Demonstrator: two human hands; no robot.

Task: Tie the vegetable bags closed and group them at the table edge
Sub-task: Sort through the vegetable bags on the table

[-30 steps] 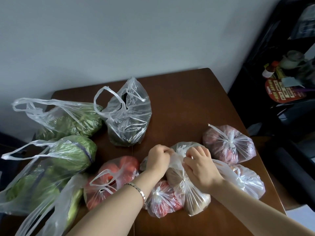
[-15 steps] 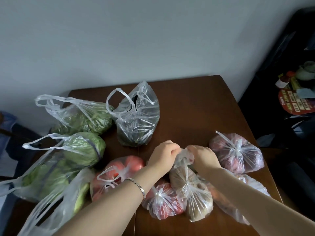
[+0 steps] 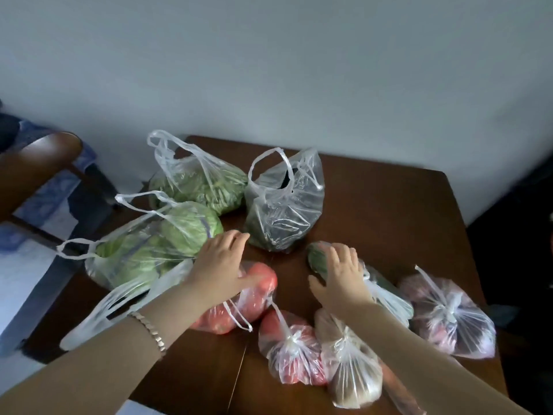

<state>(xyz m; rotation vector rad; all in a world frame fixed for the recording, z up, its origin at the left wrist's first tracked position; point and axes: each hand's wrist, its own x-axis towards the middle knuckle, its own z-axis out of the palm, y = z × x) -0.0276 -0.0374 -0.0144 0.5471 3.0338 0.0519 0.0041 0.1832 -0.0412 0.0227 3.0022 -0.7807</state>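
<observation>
head view | left hand [image 3: 221,263] spread open on tomato bag [image 3: 257,298] | right hand [image 3: 341,278] spread open on cucumber bag [image 3: 317,260]

A plain, pale grey-blue wall [image 3: 299,61] fills the view from ten through two o'clock, bare and evenly lit. At nine to ten o'clock stands a wooden chair [image 3: 42,163], its rounded brown back glossy and tilted in the wide lens. Blue patterned cloth [image 3: 45,205] lies just beneath that back; whether it is a cushion or a garment cannot be told. Dark rails [image 3: 89,187] of the chair run beside it toward the wall. Pale floor [image 3: 18,289] shows at eight o'clock. At three to four o'clock sits a dark, blurred mass of furniture [image 3: 517,259], its details lost in shadow.
</observation>
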